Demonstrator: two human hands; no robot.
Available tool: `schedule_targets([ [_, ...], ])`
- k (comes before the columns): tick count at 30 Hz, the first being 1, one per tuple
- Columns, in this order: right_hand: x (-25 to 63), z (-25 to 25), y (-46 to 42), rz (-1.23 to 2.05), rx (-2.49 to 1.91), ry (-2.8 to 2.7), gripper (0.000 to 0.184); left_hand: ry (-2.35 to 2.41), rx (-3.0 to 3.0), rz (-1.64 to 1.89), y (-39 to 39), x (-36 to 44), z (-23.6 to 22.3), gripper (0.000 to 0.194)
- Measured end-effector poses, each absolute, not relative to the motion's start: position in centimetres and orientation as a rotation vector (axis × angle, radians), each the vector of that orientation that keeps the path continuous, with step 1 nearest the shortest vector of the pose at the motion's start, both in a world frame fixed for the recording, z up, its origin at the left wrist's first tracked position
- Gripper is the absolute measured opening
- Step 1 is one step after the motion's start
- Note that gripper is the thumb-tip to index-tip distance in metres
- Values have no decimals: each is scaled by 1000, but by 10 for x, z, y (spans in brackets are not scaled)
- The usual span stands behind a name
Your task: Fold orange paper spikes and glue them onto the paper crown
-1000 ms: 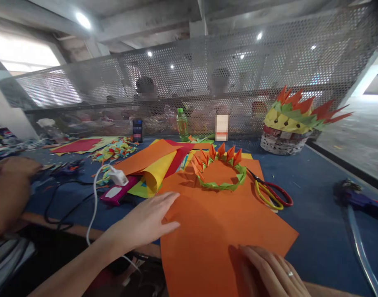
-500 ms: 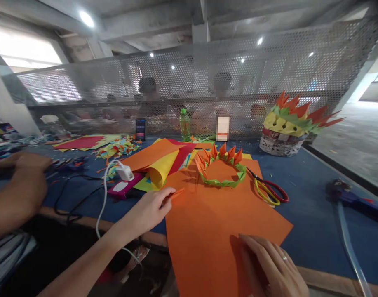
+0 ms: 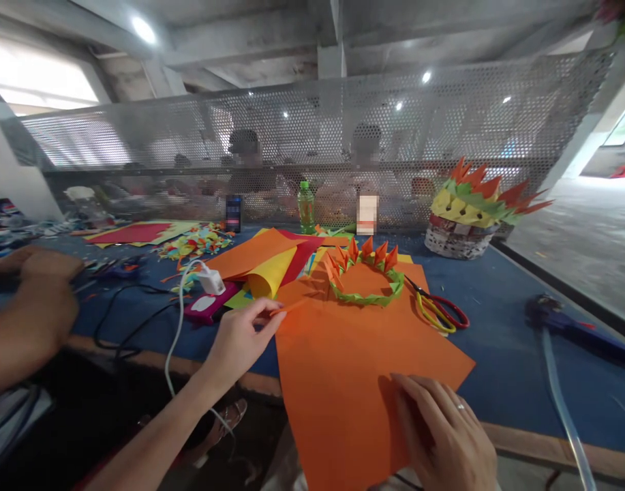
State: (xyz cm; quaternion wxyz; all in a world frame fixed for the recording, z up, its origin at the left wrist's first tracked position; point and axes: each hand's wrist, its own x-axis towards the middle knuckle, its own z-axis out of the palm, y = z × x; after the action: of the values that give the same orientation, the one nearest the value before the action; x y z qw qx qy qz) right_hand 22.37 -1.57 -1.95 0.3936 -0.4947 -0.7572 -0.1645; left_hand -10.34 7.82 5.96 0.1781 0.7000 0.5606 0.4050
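My left hand (image 3: pixel 245 334) is closed in a pinch on a thin orange paper strip (image 3: pixel 298 307) near the left edge of a large orange sheet. Whether the strip is separate or a folded edge of the sheet, I cannot tell. The orange paper sheet (image 3: pixel 343 382) lies across the table and hangs over its front edge. On its lower right side rests my right hand (image 3: pixel 439 423), a ring on one finger, fingers stretched and close together, thumb partly hidden. A green paper ring with orange points (image 3: pixel 368 297) stands on the sheet, beyond both hands.
Scissors (image 3: pixel 437 310) lie right of the paper ring, with a glue gun (image 3: pixel 572 327) farther right. Coloured papers (image 3: pixel 261 252), a purple box (image 3: pixel 208 308) and paper scraps (image 3: pixel 200 242) are at left. A decorated basket (image 3: pixel 460 235) stands behind. Another person's arm (image 3: pixel 31 300) is at far left.
My left hand has tilted and moved up slightly with the orange strip. My right hand has shifted a little up and left. The view has turned slightly.
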Motion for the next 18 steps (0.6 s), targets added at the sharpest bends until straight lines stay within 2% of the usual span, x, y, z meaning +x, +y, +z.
schedule_targets([
  [2, 224, -20, -16, -405, -1262, -1922, 23, 1554, 1849, 1345, 62, -99, 66, 27],
  [4, 223, -21, -17, -392, -1267, -1919, 24, 1453, 1725, 1390, 46, -92, 73, 31],
  [14, 218, -4, -26, -262, -1277, -1891, 21, 1098, 1381, 1174, 22, -43, 68, 39],
  [18, 208, 4, -34, -217, -1284, -1813, 28, 1074, 1336, 1112, 19, -31, 65, 40],
])
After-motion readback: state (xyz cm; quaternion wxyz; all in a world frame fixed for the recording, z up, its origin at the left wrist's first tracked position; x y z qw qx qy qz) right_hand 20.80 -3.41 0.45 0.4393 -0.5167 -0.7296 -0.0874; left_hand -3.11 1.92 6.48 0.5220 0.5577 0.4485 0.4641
